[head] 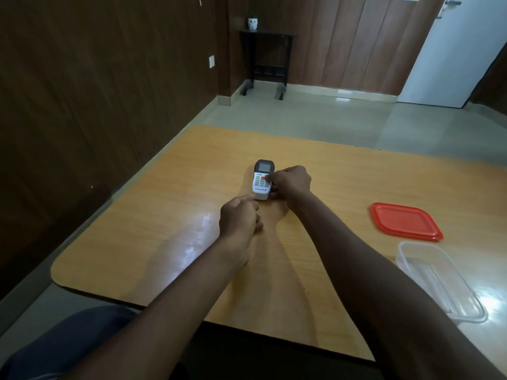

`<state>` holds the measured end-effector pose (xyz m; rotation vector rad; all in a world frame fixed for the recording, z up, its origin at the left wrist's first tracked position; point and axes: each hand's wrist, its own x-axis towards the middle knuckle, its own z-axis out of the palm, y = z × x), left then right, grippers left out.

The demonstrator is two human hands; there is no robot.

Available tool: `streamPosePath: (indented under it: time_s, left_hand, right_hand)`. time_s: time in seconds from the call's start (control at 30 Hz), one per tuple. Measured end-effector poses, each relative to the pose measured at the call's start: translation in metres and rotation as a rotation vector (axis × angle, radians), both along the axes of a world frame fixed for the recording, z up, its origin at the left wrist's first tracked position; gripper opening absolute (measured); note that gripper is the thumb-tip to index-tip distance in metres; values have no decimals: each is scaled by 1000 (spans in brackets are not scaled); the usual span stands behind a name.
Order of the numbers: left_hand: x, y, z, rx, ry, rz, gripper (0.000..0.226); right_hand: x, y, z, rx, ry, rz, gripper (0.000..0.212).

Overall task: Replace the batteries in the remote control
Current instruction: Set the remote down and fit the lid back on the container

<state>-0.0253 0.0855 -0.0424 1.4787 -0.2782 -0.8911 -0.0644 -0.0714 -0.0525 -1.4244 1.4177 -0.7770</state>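
On a wooden table [170,215] in a wood-panelled room, a white remote control [262,182] with a dark display end was seen lying face up, its screen pointing toward 12 o'clock and its lower end toward 6 o'clock. The remote was positioned near the middle of the tabletop, well apart from the other items.

The right hand [290,183] was placed at the remote's 3 o'clock side, its fingers curled against the edge of the casing and its thumb laid over the keypad near an orange button; the remote was gripped from the side rather than lifted. The left hand [241,218] was held at the remote's 6 o'clock end, loosely closed with the fingers curled in, and one fingertip was pressed to the lower corner of the casing. Whether anything was enclosed in that hand could not be told.

At about 4 o'clock from the remote, a red lid [406,222] was laid flat on the table. Just beside it, toward 5 o'clock, a clear plastic container [439,281] was set open side up near the table's edge.

Beyond the table, at 12 o'clock, a dark side table [267,61] was stood against the far wall, topped by a small white owl-shaped figure [252,24]. A white door [452,56] was visible at about 2 o'clock.
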Motion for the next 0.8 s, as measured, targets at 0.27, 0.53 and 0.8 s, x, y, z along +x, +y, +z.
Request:
streamPosePath:
  time_s: [0.27, 0.53, 0.8]
  left_hand:
    - [-7, 0, 0, 25, -33, -75, 28]
    - [-36, 12, 5, 2, -29, -193, 17]
    - [-67, 15, 3, 22, -123, -351, 13]
  right_hand:
    - [-15, 13, 16, 0, -31, 13, 19]
    - [-133, 33, 26, -528, 702, 55, 15]
    - [-196, 44, 24, -490, 1091, 265, 16]
